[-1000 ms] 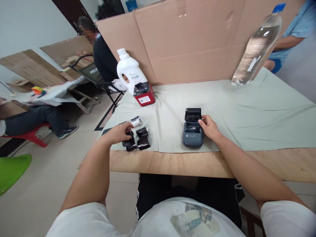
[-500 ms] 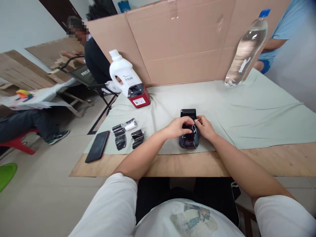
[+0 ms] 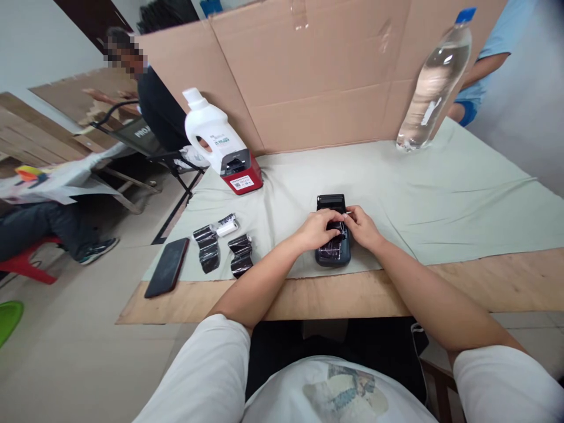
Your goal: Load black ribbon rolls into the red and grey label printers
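A black handheld device (image 3: 333, 257), like a card terminal or small printer, lies near the table's front edge with a strip of shiny black film over its lower half. My left hand (image 3: 319, 229) reaches over the device from the left. Its curled thumb and fingers close round a small roll of black film (image 3: 342, 230), mostly covered by the fingers. My right hand (image 3: 362, 227) is at the device's right edge, thumb and fingertips pinched together by a thin pale bit I cannot make out. The two hands' fingertips nearly meet.
Left of the device lie two curled black film strips (image 3: 207, 249) (image 3: 241, 256), a small white roll (image 3: 227, 227) and a phone (image 3: 167, 268). A white jug (image 3: 215, 130), a red-and-black box (image 3: 242, 171) and a water bottle (image 3: 434, 88) stand before a cardboard wall (image 3: 308, 82). Other people sit beyond.
My left fingers have lowered over the roll of film, whose pale ring end shows less than before. The whole view has shifted slightly; my right hand keeps its pinch at the device's edge.
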Demonstrator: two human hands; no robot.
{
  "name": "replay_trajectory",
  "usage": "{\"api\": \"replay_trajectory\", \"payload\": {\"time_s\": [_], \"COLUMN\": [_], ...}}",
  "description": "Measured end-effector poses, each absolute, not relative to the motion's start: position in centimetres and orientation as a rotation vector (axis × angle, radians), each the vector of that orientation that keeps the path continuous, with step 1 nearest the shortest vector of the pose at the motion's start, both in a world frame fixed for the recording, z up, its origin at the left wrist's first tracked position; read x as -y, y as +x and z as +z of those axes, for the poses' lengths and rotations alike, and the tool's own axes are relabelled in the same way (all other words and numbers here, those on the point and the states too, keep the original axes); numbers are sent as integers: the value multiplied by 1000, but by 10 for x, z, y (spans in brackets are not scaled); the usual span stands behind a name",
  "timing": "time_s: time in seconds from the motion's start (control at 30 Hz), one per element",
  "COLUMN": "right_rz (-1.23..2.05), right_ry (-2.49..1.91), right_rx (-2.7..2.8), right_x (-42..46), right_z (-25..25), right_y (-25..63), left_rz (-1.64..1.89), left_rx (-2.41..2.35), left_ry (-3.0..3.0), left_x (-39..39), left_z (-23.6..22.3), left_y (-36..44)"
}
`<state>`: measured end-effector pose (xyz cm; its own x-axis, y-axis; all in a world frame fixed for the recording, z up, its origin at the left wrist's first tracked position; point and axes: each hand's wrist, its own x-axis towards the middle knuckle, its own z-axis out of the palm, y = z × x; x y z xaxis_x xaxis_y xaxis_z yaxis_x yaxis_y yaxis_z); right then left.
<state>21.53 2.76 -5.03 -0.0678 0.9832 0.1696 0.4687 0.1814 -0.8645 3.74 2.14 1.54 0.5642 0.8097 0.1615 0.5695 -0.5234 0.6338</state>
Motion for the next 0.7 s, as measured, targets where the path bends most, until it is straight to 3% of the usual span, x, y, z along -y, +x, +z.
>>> {"api": "replay_trajectory", "payload": {"time_s": [0.27, 0.7], "right_rz": [809, 986], "right_ry": [-1407, -1237], "right_rx": [1650, 1453], "right_x": [-28, -26], "right_z": [-51, -51], "right_y": [215, 212], "left_rz": [544, 1021], "left_rx": [-1271, -1423], "left_ry": [2200, 2207], "left_x": [-20, 15], "left_z": [7, -21], "left_y": [44, 25]}}
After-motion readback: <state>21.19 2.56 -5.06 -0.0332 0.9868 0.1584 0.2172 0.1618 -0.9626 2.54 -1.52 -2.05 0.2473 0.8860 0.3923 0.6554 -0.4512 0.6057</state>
